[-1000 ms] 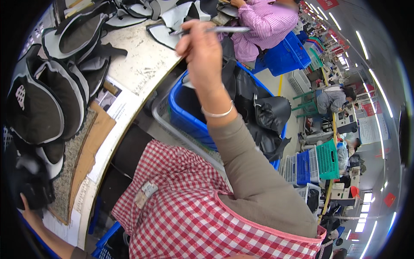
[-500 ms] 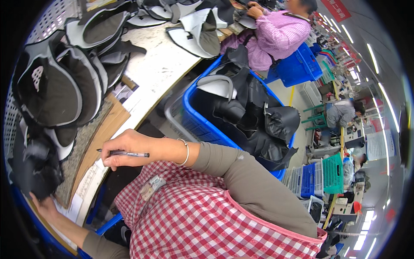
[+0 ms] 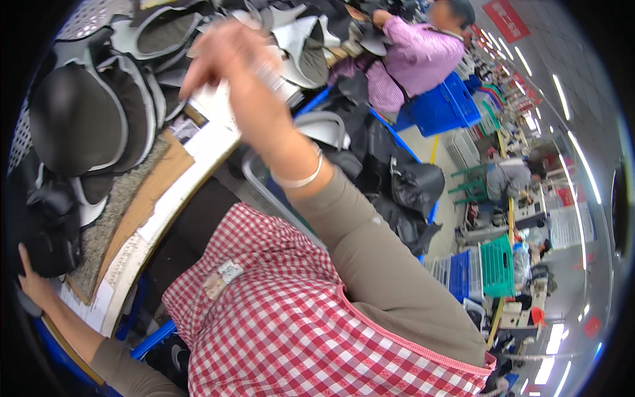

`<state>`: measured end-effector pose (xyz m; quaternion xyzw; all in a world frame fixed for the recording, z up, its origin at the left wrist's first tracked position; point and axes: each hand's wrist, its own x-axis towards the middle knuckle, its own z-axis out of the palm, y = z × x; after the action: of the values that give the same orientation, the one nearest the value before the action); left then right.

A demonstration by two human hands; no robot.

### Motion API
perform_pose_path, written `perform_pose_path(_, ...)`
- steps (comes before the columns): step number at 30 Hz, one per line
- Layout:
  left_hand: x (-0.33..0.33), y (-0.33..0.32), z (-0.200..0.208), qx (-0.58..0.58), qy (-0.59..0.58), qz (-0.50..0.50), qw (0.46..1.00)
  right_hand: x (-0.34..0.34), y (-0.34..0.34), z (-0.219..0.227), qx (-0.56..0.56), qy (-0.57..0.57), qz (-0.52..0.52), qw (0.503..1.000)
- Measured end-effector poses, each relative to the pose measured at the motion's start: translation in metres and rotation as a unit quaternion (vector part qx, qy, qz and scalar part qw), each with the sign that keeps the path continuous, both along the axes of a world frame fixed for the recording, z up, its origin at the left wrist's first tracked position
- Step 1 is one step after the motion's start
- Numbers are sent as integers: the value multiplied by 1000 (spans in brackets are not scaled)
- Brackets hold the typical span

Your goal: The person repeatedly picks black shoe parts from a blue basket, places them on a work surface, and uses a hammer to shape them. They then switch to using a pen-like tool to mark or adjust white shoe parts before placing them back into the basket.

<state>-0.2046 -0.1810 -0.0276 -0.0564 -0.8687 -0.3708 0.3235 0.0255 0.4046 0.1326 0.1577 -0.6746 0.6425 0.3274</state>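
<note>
My right hand (image 3: 231, 56) is raised over the far part of the worktable, smeared by motion. Its fingers cannot be made out, and no pen shows clearly in it. At the lower left, my left hand (image 3: 36, 284) lies by the table's near end, one finger stretched out beside a dark, shiny black piece (image 3: 56, 248). Nothing shows gripped in that hand. Beyond it, several curved black-and-white shoe uppers (image 3: 83, 122) with grey-brown linings lie stacked. Another light-edged upper (image 3: 301, 49) is just right of my raised hand.
A brown board (image 3: 142, 198) and a grey rough mat lie along the white table edge (image 3: 162, 215). Right of the table stands a blue crate (image 3: 397, 135) heaped with black pieces. A person in a pink checked top (image 3: 423, 56) works at the far end.
My right hand has swung up and away across the table; the pen that was in it no longer shows clearly. My left hand has shifted slightly left and up beside the black piece.
</note>
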Motion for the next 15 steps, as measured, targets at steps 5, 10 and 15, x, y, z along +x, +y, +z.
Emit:
perform_pose_path(5, 116, 166, 32, -171, 162, -139, 962, -8, -88, -75, 67, -123, 168, 976)
perform_pose_path(10, 191, 231, 43, -213, 120, -257, 935, -5, -115, -89, 33, -234, 174, 956)
perform_pose_path(15, 215, 216, 55, -143, -61, -430, 889, -6, -119, -107, -36, -285, 97, 953)
